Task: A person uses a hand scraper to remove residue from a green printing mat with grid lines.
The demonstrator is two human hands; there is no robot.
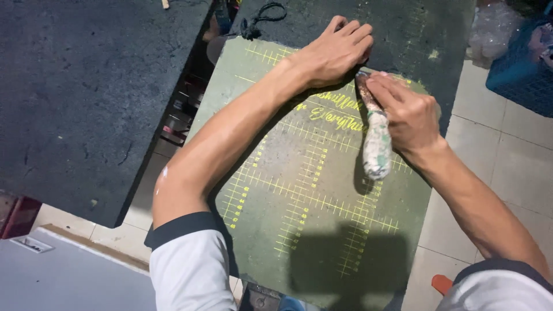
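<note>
**Right hand clamps the tool, left hand pins the board**

Right hand (pixel 410 115) is wrapped tight round one paint-crusted tool (pixel 375 138), forefinger pressing along its blade, handle trailing back toward the person. Just beyond it, left hand (pixel 337 50) lies flat, fingers together, on the far edge of one green gridded board (pixel 299 213) with yellow lines. Two dark padded tables: one (pixel 86 86) left of the hands, one (pixel 403 34) beyond them. Farther right, a blue crate (pixel 518 75) on pale floor tiles (pixel 501 167).

i see a pale tiled floor (pixel 512 167) below, a dark, cracked, rough-surfaced worktable (pixel 86 92) on my left, and a blue plastic crate (pixel 518 75) far right.
</note>
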